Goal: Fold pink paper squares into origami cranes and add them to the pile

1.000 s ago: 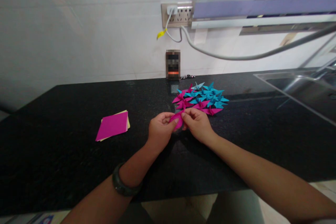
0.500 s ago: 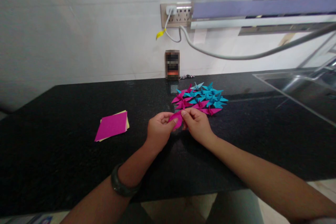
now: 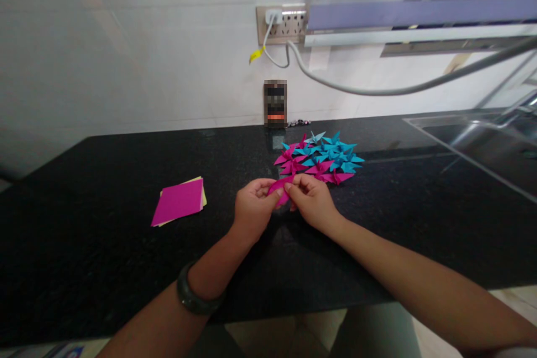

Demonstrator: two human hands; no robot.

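A folded piece of pink origami paper is pinched between both hands above the dark counter. My left hand grips its left side, thumb on top. My right hand closes on its right side, with the thumb pressed onto the near face. Fingers cover much of the paper, so its exact folds are hidden. Just beyond the hands lies a cluster of pink paper cranes and blue paper cranes. To the left rests a small stack of square paper, pink on top with yellow edges showing.
A phone-like blurred object leans on the wall behind the cranes, beside a beaded strand. A metal sink is set into the black counter at right. A grey hose and a plugged socket strip are above.
My right thumb has shifted slightly left and down over the pink paper, which is now tilted a little differently. My left hand has stayed nearly still.
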